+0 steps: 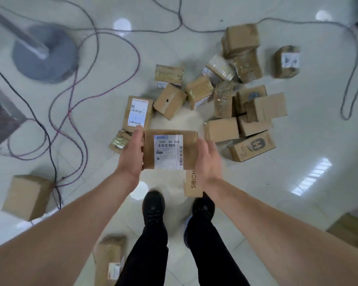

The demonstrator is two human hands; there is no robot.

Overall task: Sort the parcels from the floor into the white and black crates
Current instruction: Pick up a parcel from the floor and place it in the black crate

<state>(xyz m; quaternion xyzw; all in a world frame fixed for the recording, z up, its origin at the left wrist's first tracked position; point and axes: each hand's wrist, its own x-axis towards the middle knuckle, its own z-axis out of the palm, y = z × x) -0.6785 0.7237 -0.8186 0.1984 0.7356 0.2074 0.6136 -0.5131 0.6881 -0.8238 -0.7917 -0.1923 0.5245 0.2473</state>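
Parcel clasped between left hand and right hand

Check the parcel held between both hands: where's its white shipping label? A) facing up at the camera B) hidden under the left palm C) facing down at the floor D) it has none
A: the white label lies on the top face of the held parcel, its print and barcode in plain view, between the left hand and the right hand.
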